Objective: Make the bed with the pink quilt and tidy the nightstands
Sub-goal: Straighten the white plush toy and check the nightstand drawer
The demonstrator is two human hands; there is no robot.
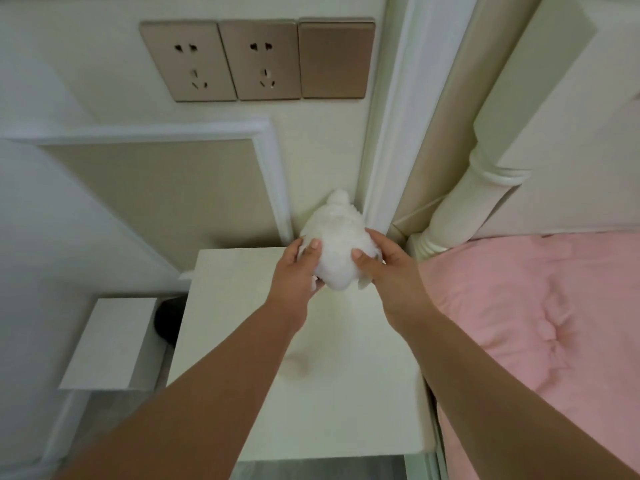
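Head cam: both hands grasp a white plush toy (337,247) over the back of the white nightstand (242,341), close to the wall. Left hand (298,268) curls round its left side w/ thumb on top; right hand (384,265) curls round its right side, thumb on front. Can't tell if toy touches the top. Pink quilt (540,323) lies spread on the bed just right of the nightstand, by the cream bedpost (460,206). Two bronze sockets (225,60) plus a blank plate (334,58) on wall above. Smaller white box (107,344) sits lower left.
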